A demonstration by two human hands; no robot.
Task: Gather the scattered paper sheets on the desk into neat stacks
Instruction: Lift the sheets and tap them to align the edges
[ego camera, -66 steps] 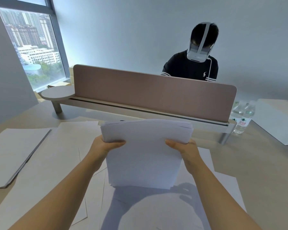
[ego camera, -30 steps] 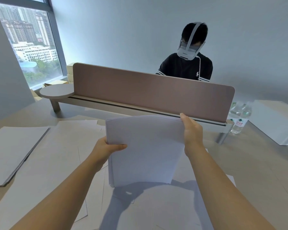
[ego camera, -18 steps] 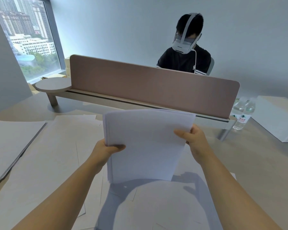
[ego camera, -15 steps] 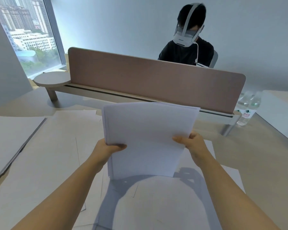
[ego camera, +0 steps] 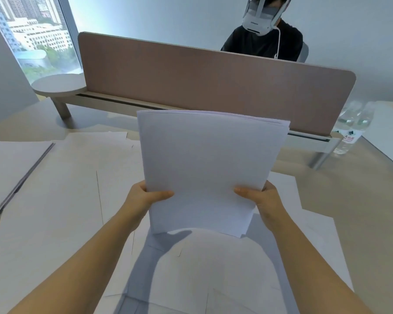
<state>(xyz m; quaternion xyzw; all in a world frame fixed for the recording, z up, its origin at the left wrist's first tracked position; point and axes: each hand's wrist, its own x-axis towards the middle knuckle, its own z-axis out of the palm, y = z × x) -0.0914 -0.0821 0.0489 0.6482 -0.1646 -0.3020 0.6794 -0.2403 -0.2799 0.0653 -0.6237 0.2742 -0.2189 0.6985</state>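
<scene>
A pale wood tabletop [ego camera: 354, 200] fills the lower part of the view. At 12 o'clock a brown partition screen [ego camera: 213, 87] stands upright across it on a light rail with round metal legs [ego camera: 60, 109], and a round grey side shelf [ego camera: 58, 83] juts from the rail's end at 10 o'clock. The wall [ego camera: 168, 19] behind is plain pale grey-blue. At 11 o'clock a dark-framed window [ego camera: 39, 37] shows city buildings and trees, and daylight falls in from that side. Beyond the screen at 1 o'clock sits a person in a black top [ego camera: 263, 46] wearing a white headset [ego camera: 259, 17]. At 3 o'clock 2 clear water bottles [ego camera: 352, 128] stand by the rail's end.
</scene>
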